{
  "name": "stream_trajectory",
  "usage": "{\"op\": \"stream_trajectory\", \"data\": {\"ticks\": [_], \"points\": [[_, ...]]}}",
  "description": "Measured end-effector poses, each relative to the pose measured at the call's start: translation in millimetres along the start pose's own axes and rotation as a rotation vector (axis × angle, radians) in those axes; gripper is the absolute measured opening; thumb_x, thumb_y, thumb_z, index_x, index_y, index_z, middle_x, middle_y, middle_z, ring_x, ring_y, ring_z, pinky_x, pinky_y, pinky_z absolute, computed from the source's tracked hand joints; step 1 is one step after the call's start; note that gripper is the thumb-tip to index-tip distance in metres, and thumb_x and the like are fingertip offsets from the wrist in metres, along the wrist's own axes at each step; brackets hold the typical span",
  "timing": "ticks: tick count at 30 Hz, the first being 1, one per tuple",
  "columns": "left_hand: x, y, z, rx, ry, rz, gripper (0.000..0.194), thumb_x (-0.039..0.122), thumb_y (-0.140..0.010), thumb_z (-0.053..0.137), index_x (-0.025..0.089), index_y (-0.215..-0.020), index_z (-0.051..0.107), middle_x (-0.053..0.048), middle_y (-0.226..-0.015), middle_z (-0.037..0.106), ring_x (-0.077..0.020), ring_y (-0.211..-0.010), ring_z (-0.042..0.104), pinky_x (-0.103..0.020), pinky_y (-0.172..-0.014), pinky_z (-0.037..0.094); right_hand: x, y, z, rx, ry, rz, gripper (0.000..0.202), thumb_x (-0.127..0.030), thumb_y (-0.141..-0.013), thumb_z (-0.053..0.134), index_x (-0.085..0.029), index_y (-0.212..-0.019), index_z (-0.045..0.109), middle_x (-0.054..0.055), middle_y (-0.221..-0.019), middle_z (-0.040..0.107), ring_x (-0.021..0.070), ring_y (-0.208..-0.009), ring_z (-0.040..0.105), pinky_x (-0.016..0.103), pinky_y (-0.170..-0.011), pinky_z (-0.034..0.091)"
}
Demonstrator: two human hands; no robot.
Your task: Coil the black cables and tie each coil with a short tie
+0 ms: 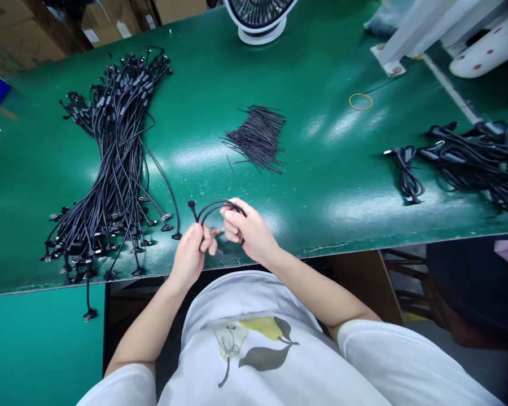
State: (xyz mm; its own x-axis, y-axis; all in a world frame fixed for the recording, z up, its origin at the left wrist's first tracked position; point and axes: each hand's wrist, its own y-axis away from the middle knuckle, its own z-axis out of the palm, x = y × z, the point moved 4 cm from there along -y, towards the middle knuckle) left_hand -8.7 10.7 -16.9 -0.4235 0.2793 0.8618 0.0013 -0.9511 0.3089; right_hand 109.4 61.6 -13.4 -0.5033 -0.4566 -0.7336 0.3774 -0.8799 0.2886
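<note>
A black cable [214, 205] curves in a loop between my two hands. My left hand [191, 248] pinches it near one end, and a black connector stands up just above the fingertips. My right hand [248, 228] is closed on the upper right part of the loop. Left of my hands lies a large pile of black cables [116, 152] with connectors at both ends. Beyond my hands, a heap of short thin black ties [258, 138] rests on the green table [322, 186].
Coiled black cables [482, 163] lie at the right, beside one small tied bundle [407, 172]. A fan [261, 20] stands at the back edge. A yellow ring [360, 101] and a white metal stand [415, 36] are at the upper right. Cardboard boxes [21, 34] are behind the table.
</note>
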Motion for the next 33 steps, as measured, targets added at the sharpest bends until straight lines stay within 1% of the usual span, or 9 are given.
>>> {"op": "stream_trajectory", "data": {"ticks": [3, 5, 12, 18, 21, 24, 26, 29, 33], "points": [[0.3, -3.4, -0.4, 0.019, 0.111, -0.042, 0.04, 0.055, -0.086, 0.063, 0.018, -0.074, 0.056, 0.008, -0.052, 0.038, -0.0092, -0.052, 0.047, -0.034, -0.084, 0.051, 5.4, -0.5, -0.8, 0.037, 0.04, -0.125, 0.033, -0.046, -0.083, 0.065, -0.022, -0.103, 0.054, -0.009, -0.066, 0.039, 0.0029, -0.046, 0.029, 0.017, -0.041, 0.025], [-2.2, -5.0, 1.2, 0.021, 0.169, -0.072, 0.039, 0.055, -0.084, 0.065, 0.018, -0.076, 0.056, 0.006, -0.057, 0.044, -0.0109, -0.06, 0.054, -0.031, -0.081, 0.052, 8.4, -1.8, -3.0, 0.113, 0.027, -0.173, 0.033, -0.049, -0.086, 0.062, -0.021, -0.1, 0.055, -0.01, -0.062, 0.033, 0.0032, -0.045, 0.025, 0.017, -0.041, 0.023], [-11.2, -10.4, 2.2, 0.178, 0.196, 0.029, 0.039, 0.056, -0.089, 0.058, 0.02, -0.075, 0.05, 0.005, -0.062, 0.045, -0.0117, -0.067, 0.056, -0.028, -0.083, 0.051, 25.5, -4.3, -0.5, 0.249, -0.203, -0.129, 0.037, -0.053, -0.086, 0.06, -0.018, -0.096, 0.058, -0.008, -0.065, 0.034, 0.0051, -0.052, 0.032, 0.02, -0.051, 0.038], [-15.8, -11.3, 12.5, 0.197, 0.152, 0.1, 0.042, 0.061, -0.09, 0.052, 0.022, -0.076, 0.048, 0.005, -0.061, 0.044, -0.0118, -0.067, 0.055, -0.027, -0.08, 0.049, 31.4, -7.3, 1.6, 0.365, -0.25, -0.167, 0.03, -0.049, -0.089, 0.057, -0.02, -0.09, 0.054, -0.008, -0.063, 0.025, 0.0068, -0.051, 0.025, 0.02, -0.048, 0.033], [-10.0, -12.1, 9.9, 0.164, 0.134, 0.111, 0.043, 0.059, -0.09, 0.053, 0.021, -0.072, 0.046, 0.008, -0.052, 0.032, -0.0096, -0.052, 0.042, -0.025, -0.07, 0.048, 25.8, -7.8, 1.0, 0.295, -0.191, -0.154, 0.033, -0.053, -0.088, 0.056, -0.021, -0.088, 0.05, -0.008, -0.064, 0.025, 0.0066, -0.052, 0.025, 0.02, -0.048, 0.031], [-6.0, -12.3, 6.1, 0.037, 0.032, 0.05, 0.042, 0.056, -0.09, 0.057, 0.019, -0.071, 0.049, 0.01, -0.05, 0.029, -0.0082, -0.046, 0.036, -0.026, -0.066, 0.047, 16.8, -5.3, 0.4, 0.159, -0.104, -0.113, 0.039, -0.057, -0.085, 0.061, -0.021, -0.084, 0.047, -0.008, -0.065, 0.026, 0.0055, -0.051, 0.022, 0.019, -0.046, 0.025], [-5.7, -10.7, 3.8, -0.056, -0.102, 0.024, 0.041, 0.057, -0.089, 0.058, 0.019, -0.073, 0.051, 0.009, -0.05, 0.032, -0.0084, -0.046, 0.037, -0.027, -0.066, 0.048, 11.5, -1.3, 2.7, 0.053, -0.034, -0.086, 0.042, -0.059, -0.085, 0.06, -0.02, -0.08, 0.044, -0.007, -0.066, 0.029, 0.0052, -0.052, 0.025, 0.019, -0.045, 0.024], [-9.7, -7.4, -0.8, -0.14, -0.353, 0.001, 0.038, 0.057, -0.088, 0.058, 0.02, -0.082, 0.053, 0.008, -0.053, 0.04, -0.0105, -0.047, 0.042, -0.028, -0.06, 0.046, 8.9, 6.3, 7.5, -0.054, 0.141, -0.046, 0.04, -0.061, -0.088, 0.054, -0.021, -0.087, 0.049, -0.003, -0.079, 0.044, 0.007, -0.06, 0.04, 0.02, -0.049, 0.035], [-17.9, -5.6, -10.6, -0.176, -0.651, -0.021, 0.028, 0.04, -0.088, 0.062, 0.019, -0.106, 0.056, 0.001, -0.07, 0.057, -0.0151, -0.056, 0.053, -0.027, -0.056, 0.042, 14.2, 9.9, 4.6, -0.012, 0.38, -0.029, 0.036, -0.053, -0.092, 0.051, -0.02, -0.105, 0.059, 0.004, -0.106, 0.056, 0.0103, -0.084, 0.053, 0.021, -0.068, 0.046]]}}
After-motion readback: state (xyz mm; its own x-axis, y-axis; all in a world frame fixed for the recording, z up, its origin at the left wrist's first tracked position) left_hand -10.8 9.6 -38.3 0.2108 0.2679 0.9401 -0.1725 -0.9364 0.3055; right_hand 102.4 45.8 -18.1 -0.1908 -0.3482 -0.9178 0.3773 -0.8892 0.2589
